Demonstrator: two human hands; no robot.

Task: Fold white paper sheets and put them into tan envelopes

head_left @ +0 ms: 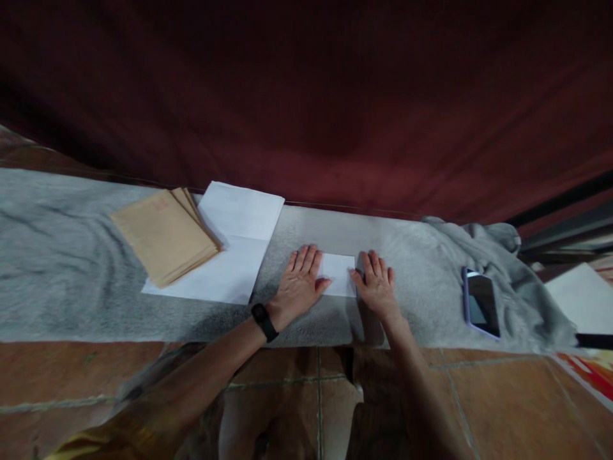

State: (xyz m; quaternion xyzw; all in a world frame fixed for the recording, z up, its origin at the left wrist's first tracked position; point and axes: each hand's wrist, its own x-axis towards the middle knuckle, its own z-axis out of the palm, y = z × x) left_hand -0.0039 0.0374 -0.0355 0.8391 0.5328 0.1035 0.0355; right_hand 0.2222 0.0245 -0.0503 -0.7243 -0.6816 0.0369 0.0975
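Left hand and right hand, fingers flat, thumbs wide, are apparently steadying the small white paper; a kraft-paper stack is lying toward its nine o'clock.

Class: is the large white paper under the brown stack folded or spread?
Spread: the large white paper lies flat, a crease line crossing it, partly under the brown stack.

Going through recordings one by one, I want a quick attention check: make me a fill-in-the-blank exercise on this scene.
1. The small paper, touched by the left hand and right hand, is coloured ____.
2. The black wristband is on the ____ wrist.
3. The hand nearest the phone is the ____ one.
Answers: white; left; right.
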